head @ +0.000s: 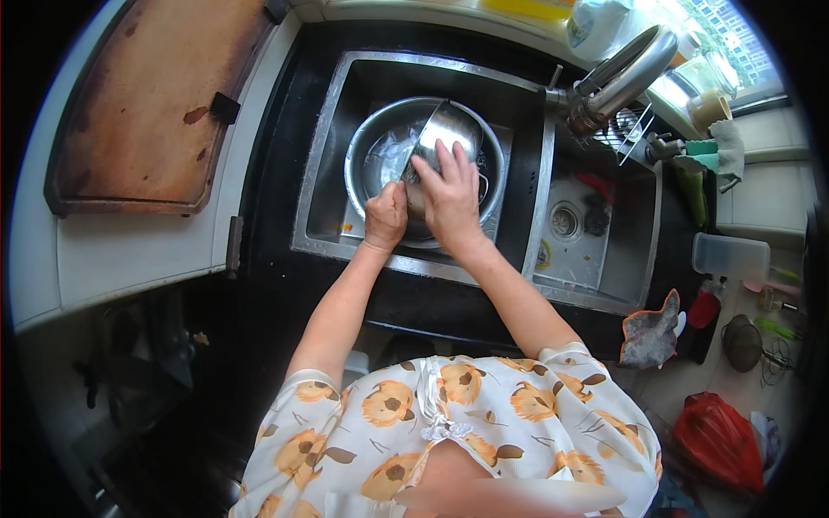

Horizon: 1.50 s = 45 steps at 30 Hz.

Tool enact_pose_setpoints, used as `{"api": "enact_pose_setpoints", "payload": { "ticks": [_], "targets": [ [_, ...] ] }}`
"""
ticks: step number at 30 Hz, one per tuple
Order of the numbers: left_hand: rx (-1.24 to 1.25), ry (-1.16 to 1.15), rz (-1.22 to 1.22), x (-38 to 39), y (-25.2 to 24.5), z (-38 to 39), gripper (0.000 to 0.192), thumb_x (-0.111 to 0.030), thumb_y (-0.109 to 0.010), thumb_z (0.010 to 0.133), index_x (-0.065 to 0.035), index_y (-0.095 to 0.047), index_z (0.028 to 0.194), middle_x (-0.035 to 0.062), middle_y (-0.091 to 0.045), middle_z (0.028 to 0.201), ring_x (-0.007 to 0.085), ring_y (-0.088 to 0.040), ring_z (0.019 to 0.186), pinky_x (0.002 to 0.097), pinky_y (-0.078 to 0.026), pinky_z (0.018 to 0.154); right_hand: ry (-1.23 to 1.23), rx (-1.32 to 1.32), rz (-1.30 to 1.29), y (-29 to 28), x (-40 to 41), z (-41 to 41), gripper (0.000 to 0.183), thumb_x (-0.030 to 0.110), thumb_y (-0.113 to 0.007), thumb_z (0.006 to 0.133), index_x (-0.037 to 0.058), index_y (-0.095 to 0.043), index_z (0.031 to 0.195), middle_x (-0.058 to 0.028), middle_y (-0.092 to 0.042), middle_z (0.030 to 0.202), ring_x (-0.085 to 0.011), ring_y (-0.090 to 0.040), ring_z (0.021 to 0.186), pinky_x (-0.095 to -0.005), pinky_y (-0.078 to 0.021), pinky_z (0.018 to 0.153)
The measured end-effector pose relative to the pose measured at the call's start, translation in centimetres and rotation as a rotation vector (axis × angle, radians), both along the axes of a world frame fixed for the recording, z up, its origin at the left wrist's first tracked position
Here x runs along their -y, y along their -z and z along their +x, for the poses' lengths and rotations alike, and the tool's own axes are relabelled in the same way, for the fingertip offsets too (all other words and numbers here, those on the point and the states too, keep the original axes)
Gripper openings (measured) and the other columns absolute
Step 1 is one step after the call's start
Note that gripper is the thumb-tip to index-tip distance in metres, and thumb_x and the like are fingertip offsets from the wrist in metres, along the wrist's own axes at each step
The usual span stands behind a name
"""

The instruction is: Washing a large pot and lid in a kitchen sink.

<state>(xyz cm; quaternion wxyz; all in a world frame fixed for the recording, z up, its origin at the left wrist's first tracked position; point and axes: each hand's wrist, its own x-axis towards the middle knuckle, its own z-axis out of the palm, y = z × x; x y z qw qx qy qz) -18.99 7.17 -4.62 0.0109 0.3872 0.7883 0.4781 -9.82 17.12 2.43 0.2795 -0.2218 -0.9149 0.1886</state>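
In the head view a stainless steel bowl [447, 126] is tilted on its side inside a larger metal basin [355, 139] in the left sink bowl. My left hand [386, 217] is closed on the lower edge of the steel bowl. Fingers spread, my right hand [453, 194] lies against its curved outer side; whether anything is under the palm is hidden. Shiny, clear water [392, 155] appears to stand in the basin, left of the steel bowl.
A faucet [615, 84] rises behind the smaller right sink compartment [592, 259], which holds a drain strainer [565, 221]. A wooden cutting board [149, 110] lies at the left. On the right are a grey cloth [651, 333], a plastic container [732, 256] and a red plastic bag [719, 440].
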Motion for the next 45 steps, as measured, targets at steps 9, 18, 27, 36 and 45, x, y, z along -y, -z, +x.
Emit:
{"api": "enact_pose_setpoints", "payload": {
  "ticks": [9, 18, 27, 36, 45],
  "targets": [
    [0.11, 0.019, -0.012, -0.7, -1.3, 0.2, 0.041, -0.03, -0.036, 0.1, -0.0014, -0.049, 0.074, 0.0231, -0.051, 0.065, 0.0432, -0.056, 0.065, 0.0451, -0.041, 0.055, 0.239, -0.119, -0.754, 7.3, -14.0, -1.8, 0.036, 0.022, -0.043, 0.09, 0.0062, -0.062, 0.117, -0.0238, -0.062, 0.111, -0.0376, -0.059, 0.106, -0.0398, -0.0448, 0.093],
    [0.497, -0.193, -0.105, -7.9, -5.4, -5.9, 0.038, -0.029, -0.05, 0.091, 0.0039, -0.061, 0.105, 0.0239, -0.064, 0.095, 0.0356, -0.063, 0.088, 0.042, -0.046, 0.079, 0.06, -0.16, -0.432, 2.2, -2.3, 0.1, 0.044, 0.008, -0.059, 0.085, 0.0026, -0.051, 0.128, -0.0245, -0.053, 0.1, -0.0396, -0.053, 0.097, -0.0444, -0.0443, 0.086],
    [0.285, -0.171, -0.217, -5.5, -4.4, -4.7, 0.051, -0.04, -0.052, 0.093, 0.0053, -0.062, 0.074, 0.0132, -0.061, 0.063, 0.0231, -0.056, 0.056, 0.0375, -0.043, 0.059, -0.017, -0.149, -0.294, 0.4, -3.7, 2.2, 0.032, 0.007, -0.063, 0.082, 0.0046, -0.06, 0.114, -0.0212, -0.051, 0.105, -0.0372, -0.054, 0.098, -0.0412, -0.0462, 0.084],
    [0.364, -0.03, -0.057, -1.9, -3.1, -4.7, 0.058, -0.047, -0.048, 0.096, 0.0042, -0.056, 0.07, 0.007, -0.047, 0.055, 0.012, -0.043, 0.057, 0.0331, -0.04, 0.055, -0.272, -0.03, 0.067, -1.5, -6.4, -4.5, 0.022, 0.011, -0.065, 0.076, 0.0133, -0.068, 0.098, -0.0097, -0.056, 0.094, -0.0271, -0.053, 0.094, -0.0382, -0.044, 0.079],
    [0.385, -0.05, -0.022, -1.6, -2.5, -5.3, 0.059, -0.047, -0.046, 0.097, 0.0044, -0.055, 0.07, 0.0069, -0.048, 0.057, 0.013, -0.044, 0.058, 0.033, -0.041, 0.057, -0.073, 0.151, -0.253, 2.7, -14.5, -9.5, 0.019, 0.026, -0.058, 0.087, 0.0214, -0.072, 0.099, -0.0102, -0.059, 0.099, -0.03, -0.054, 0.098, -0.0416, -0.0464, 0.082]
  ]
}}
